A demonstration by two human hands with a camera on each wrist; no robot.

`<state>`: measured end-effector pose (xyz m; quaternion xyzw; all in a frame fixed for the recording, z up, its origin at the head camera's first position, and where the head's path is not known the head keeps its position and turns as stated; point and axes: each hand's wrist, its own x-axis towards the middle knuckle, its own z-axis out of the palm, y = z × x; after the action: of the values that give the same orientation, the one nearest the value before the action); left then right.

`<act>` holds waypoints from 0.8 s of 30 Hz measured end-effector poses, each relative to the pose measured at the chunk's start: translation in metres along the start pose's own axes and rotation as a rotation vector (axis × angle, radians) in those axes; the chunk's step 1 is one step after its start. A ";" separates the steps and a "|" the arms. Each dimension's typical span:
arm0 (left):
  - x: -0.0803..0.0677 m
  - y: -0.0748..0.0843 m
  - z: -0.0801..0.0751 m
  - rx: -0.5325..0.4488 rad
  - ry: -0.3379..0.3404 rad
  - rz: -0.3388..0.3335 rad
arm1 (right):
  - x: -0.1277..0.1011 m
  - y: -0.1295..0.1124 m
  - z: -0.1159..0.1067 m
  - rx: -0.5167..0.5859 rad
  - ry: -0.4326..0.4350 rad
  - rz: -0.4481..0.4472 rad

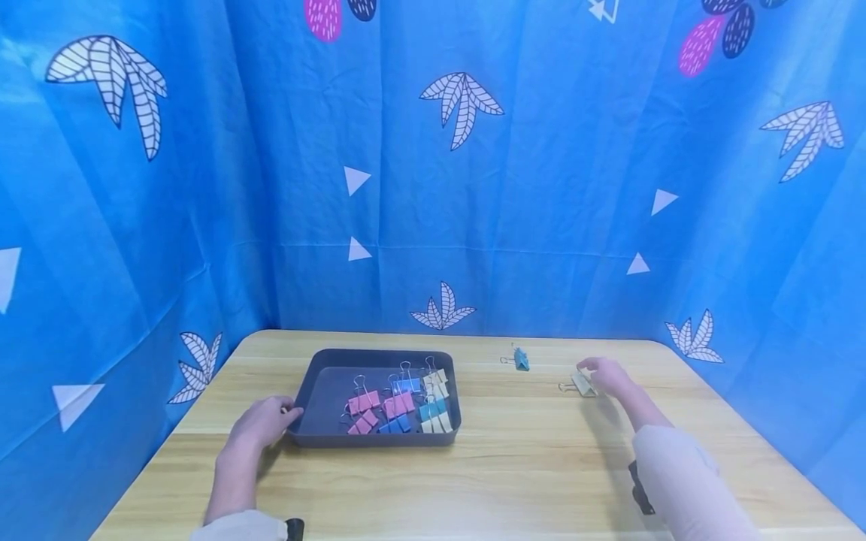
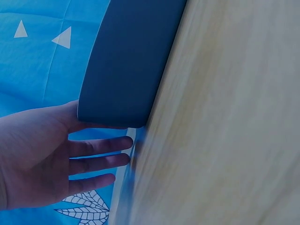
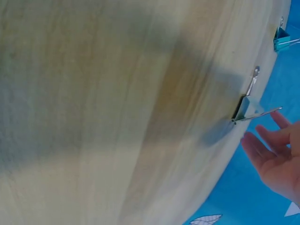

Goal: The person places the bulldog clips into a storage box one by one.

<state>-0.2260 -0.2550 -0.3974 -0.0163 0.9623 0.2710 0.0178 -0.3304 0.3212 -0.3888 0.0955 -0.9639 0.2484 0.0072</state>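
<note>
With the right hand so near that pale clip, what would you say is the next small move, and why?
Probably closing the right hand onto the pale clip. Its fingers are open beside the clip, seemingly not yet gripping, and the clip lies loose on the table. The left hand already rests at the tray, where similar clips lie.

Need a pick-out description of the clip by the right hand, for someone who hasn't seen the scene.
On the wooden table, look right of the dark grey tray, where two binder clips lie loose on the bare wood. The cream binder clip is the nearer one, just at the fingertips of the right hand. Its neighbour, the teal binder clip, lies farther back and to the left; all other clips sit in the tray.
</note>
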 end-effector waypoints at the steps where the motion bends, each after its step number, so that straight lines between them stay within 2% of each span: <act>1: 0.000 0.000 0.000 0.000 -0.001 -0.001 | -0.001 0.001 0.001 0.000 -0.012 -0.019; 5: 0.000 0.001 0.000 -0.005 -0.003 -0.006 | -0.004 0.002 0.002 -0.002 -0.025 -0.073; 7: 0.000 0.001 -0.001 -0.005 -0.003 -0.008 | -0.004 0.001 0.003 0.005 -0.021 -0.072; 15: 0.000 0.001 -0.001 0.002 0.005 -0.008 | -0.004 0.002 0.006 -0.017 -0.018 -0.017; 24: -0.002 0.001 0.000 -0.008 0.003 -0.003 | -0.008 0.003 0.010 0.049 0.041 0.044</act>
<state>-0.2238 -0.2547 -0.3966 -0.0183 0.9612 0.2748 0.0165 -0.3225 0.3209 -0.3999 0.0695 -0.9590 0.2741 0.0192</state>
